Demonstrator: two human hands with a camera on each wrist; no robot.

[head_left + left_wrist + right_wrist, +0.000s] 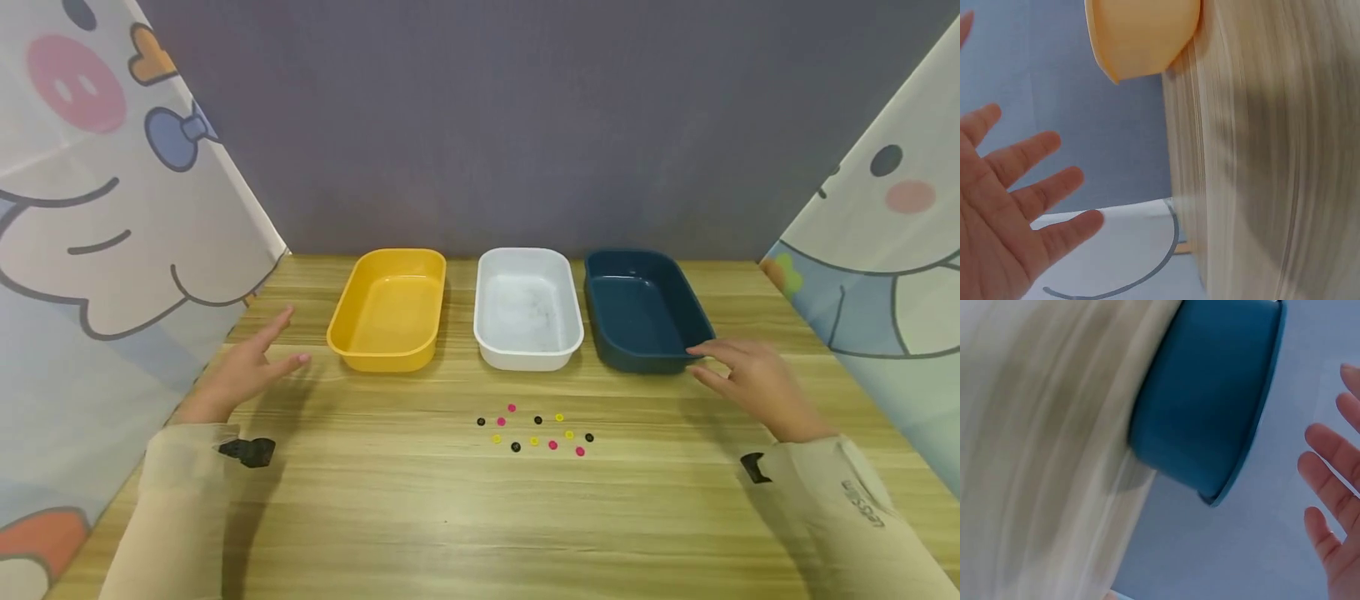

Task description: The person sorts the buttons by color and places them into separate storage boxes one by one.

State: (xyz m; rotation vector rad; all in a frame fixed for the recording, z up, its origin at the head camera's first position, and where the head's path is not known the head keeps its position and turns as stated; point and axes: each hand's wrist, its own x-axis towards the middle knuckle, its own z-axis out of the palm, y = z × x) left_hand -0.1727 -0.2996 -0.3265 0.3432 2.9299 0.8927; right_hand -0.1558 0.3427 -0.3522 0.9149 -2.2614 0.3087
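Note:
My left hand (238, 373) is held over the table's left side with its fingers spread, left of a yellow tray (386, 362). In the left wrist view its straight fingers (1063, 234) hold nothing. My right hand (750, 385) is by the near right corner of a dark blue tray (645, 363), its fingertips overlapping the rim in the head view. The right wrist view shows these fingers (1329, 481) extended and apart from the blue wall. Between the hands lie several small button-like discs: pink (552, 445), black (537, 420) and yellow (534, 442).
A white tray (528, 361) stands between the yellow and blue ones, in a row along the back of the wood-grain table (420, 525). Behind them rises a grey wall (480, 125). Cartoon-printed cloths hang along the left (150, 250) and right (862, 225) sides.

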